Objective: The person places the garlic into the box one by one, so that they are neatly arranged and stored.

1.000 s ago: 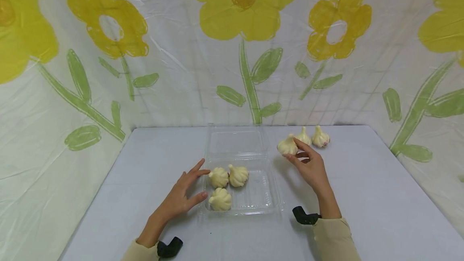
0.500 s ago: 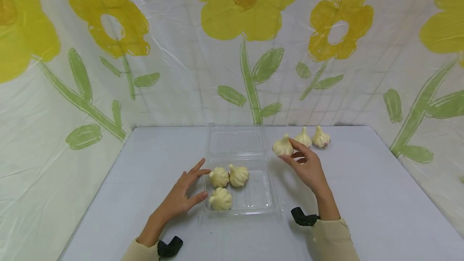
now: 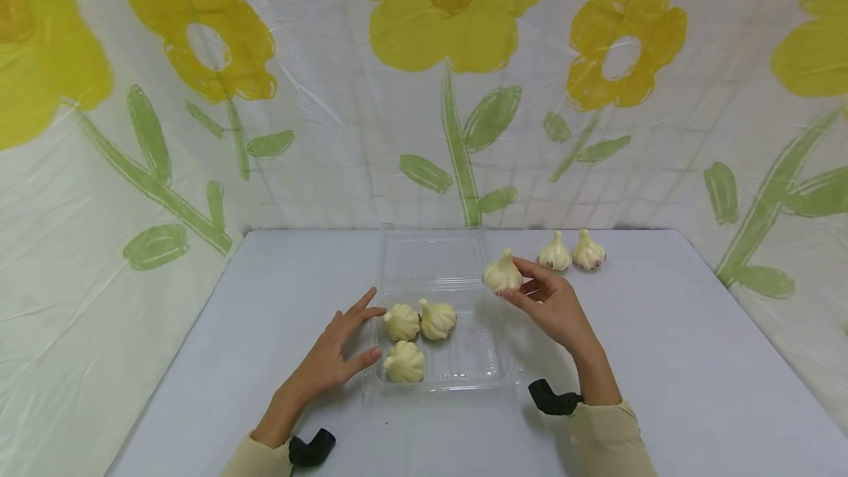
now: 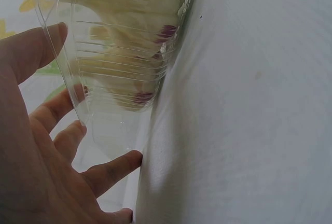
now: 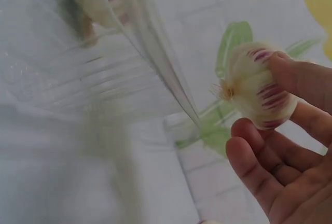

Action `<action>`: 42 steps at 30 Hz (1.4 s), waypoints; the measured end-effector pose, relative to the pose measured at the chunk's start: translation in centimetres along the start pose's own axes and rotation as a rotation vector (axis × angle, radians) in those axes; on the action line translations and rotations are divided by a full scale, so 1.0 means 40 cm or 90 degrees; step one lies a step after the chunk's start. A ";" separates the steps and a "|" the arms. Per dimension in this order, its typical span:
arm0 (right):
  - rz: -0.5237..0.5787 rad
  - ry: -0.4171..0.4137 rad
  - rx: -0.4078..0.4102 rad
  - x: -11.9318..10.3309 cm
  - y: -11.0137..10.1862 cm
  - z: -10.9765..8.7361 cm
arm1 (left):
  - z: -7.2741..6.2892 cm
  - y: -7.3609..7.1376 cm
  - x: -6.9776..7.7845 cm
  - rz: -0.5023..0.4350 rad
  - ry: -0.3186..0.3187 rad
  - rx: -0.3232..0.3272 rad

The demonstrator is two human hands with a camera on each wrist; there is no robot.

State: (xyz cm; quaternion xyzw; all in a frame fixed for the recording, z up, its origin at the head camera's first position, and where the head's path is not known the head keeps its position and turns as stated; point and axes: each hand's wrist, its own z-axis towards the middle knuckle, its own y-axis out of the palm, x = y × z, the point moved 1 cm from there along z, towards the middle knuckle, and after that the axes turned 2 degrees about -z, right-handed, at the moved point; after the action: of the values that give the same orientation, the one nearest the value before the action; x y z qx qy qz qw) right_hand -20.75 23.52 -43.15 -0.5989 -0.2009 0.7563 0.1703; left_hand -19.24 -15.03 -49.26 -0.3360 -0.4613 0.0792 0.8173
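My right hand (image 3: 553, 308) pinches a garlic bulb (image 3: 503, 274) between thumb and fingers, its neck pointing up, above the back right corner of a clear plastic clamshell box (image 3: 464, 386). In the right wrist view the bulb's root end and purple streaks (image 5: 272, 97) show. Inside the box, at its left side, sit a garlic bulb (image 3: 401, 323), another bulb (image 3: 438, 319) and a third bulb (image 3: 405, 362) nearer the front. My left hand (image 3: 334, 353) spreads its fingers along the box's left edge; in the left wrist view the thumb (image 4: 39, 50) lies at the rim.
Two more garlic bulbs, one (image 3: 555, 252) beside the other (image 3: 588, 251), stand at the back right of the white table (image 3: 669, 359). The box's lid (image 3: 433, 256) lies folded back behind it. A flower-printed curtain (image 3: 318, 168) hangs behind the table.
My right hand has carried its garlic bulb leftward and slightly nearer, from beside the two back bulbs to the box's back right corner. The left hand keeps its place.
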 end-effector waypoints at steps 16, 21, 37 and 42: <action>-0.001 -0.080 -0.127 -0.038 0.059 -0.005 | -0.001 0.001 -0.006 0.002 -0.005 -0.002; -0.011 -0.100 -0.146 -0.039 0.070 -0.004 | -0.001 0.001 -0.006 0.008 -0.001 -0.002; -0.013 -0.154 -0.182 -0.050 0.083 -0.009 | -0.002 0.000 -0.009 0.003 -0.008 -0.004; -0.008 -0.169 -0.209 -0.056 0.090 -0.012 | -0.002 0.000 -0.009 -0.002 -0.009 -0.005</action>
State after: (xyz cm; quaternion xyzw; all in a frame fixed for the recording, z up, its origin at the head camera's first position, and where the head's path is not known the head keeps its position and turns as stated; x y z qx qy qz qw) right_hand -19.83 19.36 -43.19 -0.5124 -0.3461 0.7845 0.0473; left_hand -19.39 -15.22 -49.54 -0.3380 -0.4677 0.0785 0.8129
